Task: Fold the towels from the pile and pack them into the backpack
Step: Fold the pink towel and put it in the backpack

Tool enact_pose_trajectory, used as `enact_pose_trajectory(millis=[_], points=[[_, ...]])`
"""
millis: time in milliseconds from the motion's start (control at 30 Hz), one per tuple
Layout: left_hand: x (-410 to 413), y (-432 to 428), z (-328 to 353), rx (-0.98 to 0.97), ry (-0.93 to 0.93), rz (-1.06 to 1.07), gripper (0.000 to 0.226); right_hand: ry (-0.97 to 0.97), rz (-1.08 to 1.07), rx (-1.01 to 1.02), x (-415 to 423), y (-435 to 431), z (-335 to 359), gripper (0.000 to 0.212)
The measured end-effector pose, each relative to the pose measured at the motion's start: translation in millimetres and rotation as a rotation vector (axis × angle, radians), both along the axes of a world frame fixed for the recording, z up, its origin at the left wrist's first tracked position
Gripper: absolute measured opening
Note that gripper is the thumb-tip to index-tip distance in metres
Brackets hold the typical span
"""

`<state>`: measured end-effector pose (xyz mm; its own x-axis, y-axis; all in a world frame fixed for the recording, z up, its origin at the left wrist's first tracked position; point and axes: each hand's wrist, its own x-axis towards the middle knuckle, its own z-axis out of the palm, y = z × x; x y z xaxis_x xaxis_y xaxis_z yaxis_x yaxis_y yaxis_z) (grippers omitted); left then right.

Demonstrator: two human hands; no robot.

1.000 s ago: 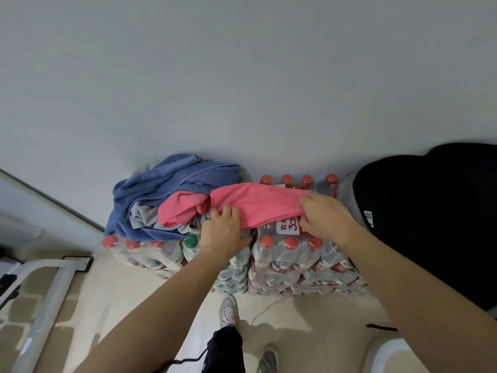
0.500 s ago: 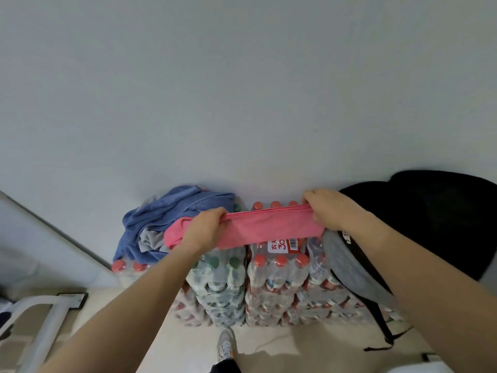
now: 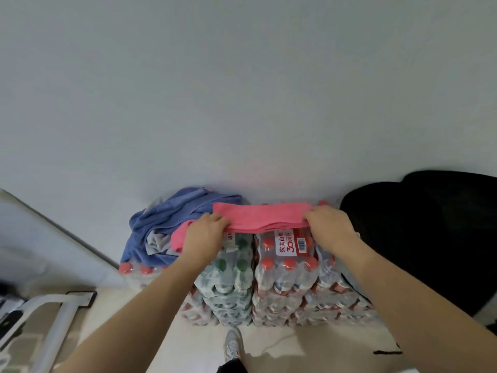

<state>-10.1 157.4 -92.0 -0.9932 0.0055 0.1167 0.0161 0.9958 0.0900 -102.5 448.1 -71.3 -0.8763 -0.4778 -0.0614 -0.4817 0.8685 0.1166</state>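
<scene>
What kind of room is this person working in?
Probably a storage corner of a home or office: shrink-wrapped packs of bottled water stacked against a bare wall serve as the table for a towel pile, beside a black backpack.

Soft, even indoor light, faint shadows, wide-angle bending at the edges, slight blur throughout.

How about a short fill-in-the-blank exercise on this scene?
The left hand and right hand grip a ___ towel.
The pile is mostly ___.
The backpack is ___.
The pile lies on packs of ___.
Missing words: pink, blue, black, bottles.
</scene>
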Motion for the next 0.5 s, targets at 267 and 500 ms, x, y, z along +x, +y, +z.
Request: enact_pose_trajectory(millis=[267, 500], points=[[70, 27, -75, -0.115, -0.187, 0.001, 0.039, -0.208, -0.077, 0.134, 67, 4, -64, 0.034], [13, 20, -61, -0.02, -0.117, 0.071, 0.026, -0.208, 0.218, -0.154, 25, -37, -68, 0.052]])
